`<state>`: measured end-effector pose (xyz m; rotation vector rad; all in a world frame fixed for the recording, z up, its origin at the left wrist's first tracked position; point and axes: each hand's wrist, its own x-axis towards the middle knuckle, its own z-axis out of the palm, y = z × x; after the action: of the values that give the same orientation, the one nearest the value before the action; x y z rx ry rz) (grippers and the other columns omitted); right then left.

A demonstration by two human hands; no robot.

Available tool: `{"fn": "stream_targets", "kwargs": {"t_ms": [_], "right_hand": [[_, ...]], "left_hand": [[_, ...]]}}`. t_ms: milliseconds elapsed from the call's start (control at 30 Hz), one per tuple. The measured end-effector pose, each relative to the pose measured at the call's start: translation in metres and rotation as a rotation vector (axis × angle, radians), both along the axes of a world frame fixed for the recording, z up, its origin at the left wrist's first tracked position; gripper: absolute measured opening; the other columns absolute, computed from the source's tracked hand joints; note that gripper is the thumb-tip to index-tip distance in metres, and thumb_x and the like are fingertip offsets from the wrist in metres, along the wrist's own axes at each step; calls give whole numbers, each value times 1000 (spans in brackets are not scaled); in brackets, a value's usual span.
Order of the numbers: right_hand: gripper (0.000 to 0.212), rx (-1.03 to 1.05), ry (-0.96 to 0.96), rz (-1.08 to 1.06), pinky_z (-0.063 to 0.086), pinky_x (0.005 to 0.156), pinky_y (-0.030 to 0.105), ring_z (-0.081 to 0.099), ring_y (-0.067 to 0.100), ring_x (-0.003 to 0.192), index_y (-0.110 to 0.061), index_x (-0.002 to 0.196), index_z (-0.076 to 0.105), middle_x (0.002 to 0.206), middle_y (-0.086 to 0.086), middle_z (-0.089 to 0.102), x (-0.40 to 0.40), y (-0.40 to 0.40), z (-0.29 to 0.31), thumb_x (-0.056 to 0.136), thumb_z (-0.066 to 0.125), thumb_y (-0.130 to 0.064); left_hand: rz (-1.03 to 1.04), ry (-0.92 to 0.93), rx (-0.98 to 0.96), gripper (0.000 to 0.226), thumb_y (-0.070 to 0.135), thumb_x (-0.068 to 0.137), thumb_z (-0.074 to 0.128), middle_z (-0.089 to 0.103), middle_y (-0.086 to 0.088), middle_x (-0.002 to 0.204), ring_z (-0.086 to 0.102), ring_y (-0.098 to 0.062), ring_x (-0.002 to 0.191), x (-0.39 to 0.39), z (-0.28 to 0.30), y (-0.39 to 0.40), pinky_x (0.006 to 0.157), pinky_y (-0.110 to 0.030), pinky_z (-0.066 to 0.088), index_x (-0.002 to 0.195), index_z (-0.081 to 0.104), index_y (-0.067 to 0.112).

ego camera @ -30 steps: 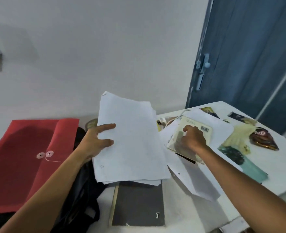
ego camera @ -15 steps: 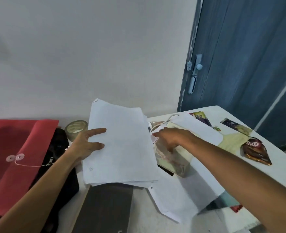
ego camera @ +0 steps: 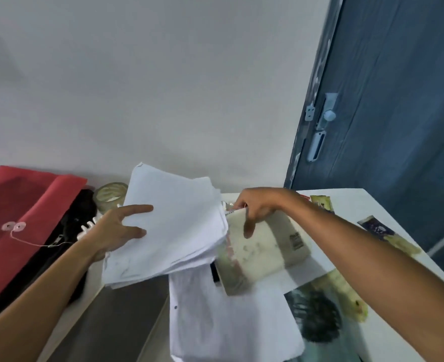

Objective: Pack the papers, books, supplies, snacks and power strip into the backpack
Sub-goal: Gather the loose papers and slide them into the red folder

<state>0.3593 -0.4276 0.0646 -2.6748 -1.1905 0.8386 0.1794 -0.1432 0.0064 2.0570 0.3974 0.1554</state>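
Farthest out past the left hand [ego camera: 116,231] lies the red envelope [ego camera: 19,218] over the black backpack [ego camera: 66,231], its mouth hidden, so I cannot tell how open it is. That hand pinches a stack of papers [ego camera: 173,226] by its near-left edge, thumb on top, the long axis running away from the person. Just to the stack's right, the right hand [ego camera: 254,207] grips a pale book [ego camera: 265,246] by its far edge, tilted, touching the stack. The backpack lies leftward of both loads; the left hand is nearer, so the papers likely go first.
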Motion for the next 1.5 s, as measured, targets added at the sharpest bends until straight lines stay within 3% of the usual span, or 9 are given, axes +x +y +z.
{"fn": "stream_targets", "kwargs": {"t_ms": [167,467,833,900,1033,1200,1267,1367,1500], "right_hand": [[22,171,74,-151,48,66,23,63,6,70,-23,83,73,85,-8,73,31,-53,31,65,85,-26],[36,601,398,-879,58,77,39,71,27,83,-6,94,63,93,13,74,78,-196,11,64,82,-10],[56,944,195,-1541,57,74,32,68,28,81,1,97,65,103,13,70,94,-286,-77,55,90,-25],[39,967,77,-1550,51,53,19,60,21,69,1,94,58,99,11,62,90,-280,-73,68,84,-11],[58,801,-186,-1479,42,80,27,51,22,95,-6,117,47,118,8,53,101,-267,-87,72,82,-14],[30,155,-413,-1174,38,97,39,50,31,116,-21,107,61,121,8,55,103,-236,-94,79,67,-12],[15,288,-515,-1035,43,91,38,56,30,107,-17,97,64,110,7,60,102,-220,-84,83,65,-11],[11,622,-144,-846,50,70,33,66,21,77,-13,80,66,82,2,67,93,-188,-69,83,71,-22],[42,418,7,-723,29,55,26,44,17,56,-13,62,53,59,-3,46,78,-147,-73,67,82,-42]], "left_hand": [[-125,-5,138,53,-11,74,73,60,-3,121,60,0,89,33,11,-13,72,3,38,112,63,25],[-192,-45,116,54,0,77,75,61,0,123,58,-20,107,86,1,-64,91,-33,47,113,66,38],[-365,-43,98,55,-1,75,75,59,38,112,53,20,101,116,-6,-108,82,-5,41,117,66,33],[-395,-44,99,54,13,68,77,56,42,115,51,20,108,119,-8,-109,90,-10,38,116,66,36],[-419,-60,62,58,25,59,74,59,36,118,53,13,113,123,-11,-110,85,-1,38,116,67,32],[-415,-55,35,69,44,49,76,62,25,120,53,12,112,123,-14,-109,85,-3,40,117,67,32],[-413,-51,42,71,45,48,74,61,27,120,52,15,111,122,-14,-109,84,0,39,117,67,31],[-383,-56,37,68,41,48,75,61,30,120,52,19,109,117,-13,-109,83,2,38,116,67,31],[-280,-60,80,56,4,67,80,63,16,120,55,19,99,104,-12,-103,81,-5,43,115,67,29]]}}
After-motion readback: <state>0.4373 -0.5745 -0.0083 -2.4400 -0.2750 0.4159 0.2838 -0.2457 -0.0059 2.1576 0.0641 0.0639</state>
